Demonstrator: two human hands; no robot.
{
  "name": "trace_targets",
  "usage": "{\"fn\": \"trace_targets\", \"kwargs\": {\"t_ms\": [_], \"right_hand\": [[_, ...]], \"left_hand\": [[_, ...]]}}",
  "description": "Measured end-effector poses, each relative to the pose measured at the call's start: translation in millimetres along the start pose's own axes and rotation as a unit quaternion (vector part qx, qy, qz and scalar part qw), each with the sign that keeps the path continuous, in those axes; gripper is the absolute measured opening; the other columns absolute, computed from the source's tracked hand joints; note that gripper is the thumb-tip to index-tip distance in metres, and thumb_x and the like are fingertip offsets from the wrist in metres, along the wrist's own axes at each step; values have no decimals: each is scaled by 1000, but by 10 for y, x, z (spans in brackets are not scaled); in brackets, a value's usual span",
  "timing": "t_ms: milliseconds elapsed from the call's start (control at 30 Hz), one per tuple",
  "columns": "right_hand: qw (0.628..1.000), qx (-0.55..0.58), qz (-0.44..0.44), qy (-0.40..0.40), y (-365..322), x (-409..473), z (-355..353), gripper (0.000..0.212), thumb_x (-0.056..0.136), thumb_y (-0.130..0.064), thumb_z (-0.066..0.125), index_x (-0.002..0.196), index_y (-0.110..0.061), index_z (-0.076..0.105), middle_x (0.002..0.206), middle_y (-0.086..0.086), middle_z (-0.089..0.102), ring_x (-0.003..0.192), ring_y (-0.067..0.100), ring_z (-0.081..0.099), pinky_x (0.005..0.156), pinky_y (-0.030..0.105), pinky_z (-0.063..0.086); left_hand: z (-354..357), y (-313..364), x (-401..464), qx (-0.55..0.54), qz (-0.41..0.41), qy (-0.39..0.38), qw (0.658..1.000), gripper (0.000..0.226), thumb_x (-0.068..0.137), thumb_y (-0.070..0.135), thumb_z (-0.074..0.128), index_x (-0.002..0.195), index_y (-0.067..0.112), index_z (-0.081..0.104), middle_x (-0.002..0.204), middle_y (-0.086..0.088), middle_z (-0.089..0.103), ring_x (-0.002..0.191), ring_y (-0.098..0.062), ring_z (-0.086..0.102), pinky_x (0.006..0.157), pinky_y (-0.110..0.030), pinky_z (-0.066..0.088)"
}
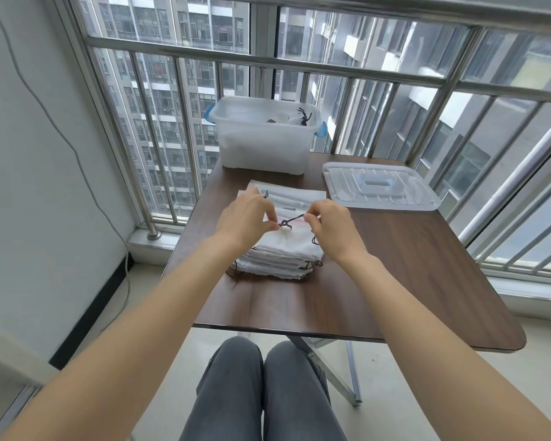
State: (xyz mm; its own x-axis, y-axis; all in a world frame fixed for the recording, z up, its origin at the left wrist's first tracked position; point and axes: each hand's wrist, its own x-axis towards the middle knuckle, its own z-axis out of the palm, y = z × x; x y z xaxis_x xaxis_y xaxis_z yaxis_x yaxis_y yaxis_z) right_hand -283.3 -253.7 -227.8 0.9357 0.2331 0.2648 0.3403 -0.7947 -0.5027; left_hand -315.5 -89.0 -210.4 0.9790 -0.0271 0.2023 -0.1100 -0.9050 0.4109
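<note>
Both hands, left (245, 218) and right (331, 227), pinch one cord (291, 219) above a pouch stack (280, 253); one bin (264, 135), one lid (380, 186) beyond.

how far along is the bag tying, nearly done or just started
Done: the lid is off the bin, which holds a few items. In hand: left hand and right hand pinch the dark cord on the top bag of the stack. Left: the rest of the stack, so probably early.

You sit at a brown table (395, 265) beside a tall window (331, 43) barred with steel rails (268, 61), with a white wall (29, 154) on your left, pale floor (427, 393) below and daylight outside.
</note>
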Motion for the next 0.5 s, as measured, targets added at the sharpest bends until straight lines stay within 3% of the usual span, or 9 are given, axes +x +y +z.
{"fn": "trace_targets", "kwargs": {"t_ms": [133, 267, 367, 500], "right_hand": [[999, 14, 22, 26, 53, -11, -33, 18, 94, -13, 48, 82, -2, 58, 87, 14, 57, 79, 34, 59, 75, 42, 49], [998, -2, 39, 39, 122, -21, -64, 17, 93, -7, 48, 82, 1, 57, 90, 18, 59, 78, 31, 53, 68, 36, 44], [998, -8, 47, 48, 148, -25, -79, 15, 92, -5, 48, 84, 2, 58, 93, 18, 59, 84, 33, 54, 76, 42, 47], [997, -5, 50, 51, 151, -12, -112, 15, 93, -4, 48, 86, 3, 59, 94, 17, 56, 87, 31, 53, 78, 39, 44]], "left_hand": [[-21, 37, 6, 54, 4, 23, 998, 19, 91, 29, 60, 97, 12, 68, 99, -4, 45, 94, -28, 55, 69, -31, 37], [-21, 19, 38, 52, -31, 64, 996, 20, 92, 27, 58, 93, 9, 67, 100, -4, 49, 93, -31, 57, 67, -32, 36], [3, 8, 56, 48, -42, 75, 995, 17, 92, 22, 59, 89, 8, 66, 92, 1, 43, 89, -32, 57, 66, -32, 35], [35, -50, 98, 43, -53, 96, 993, 12, 91, 16, 59, 83, 8, 65, 87, 1, 43, 85, -32, 58, 63, -33, 38]]}}
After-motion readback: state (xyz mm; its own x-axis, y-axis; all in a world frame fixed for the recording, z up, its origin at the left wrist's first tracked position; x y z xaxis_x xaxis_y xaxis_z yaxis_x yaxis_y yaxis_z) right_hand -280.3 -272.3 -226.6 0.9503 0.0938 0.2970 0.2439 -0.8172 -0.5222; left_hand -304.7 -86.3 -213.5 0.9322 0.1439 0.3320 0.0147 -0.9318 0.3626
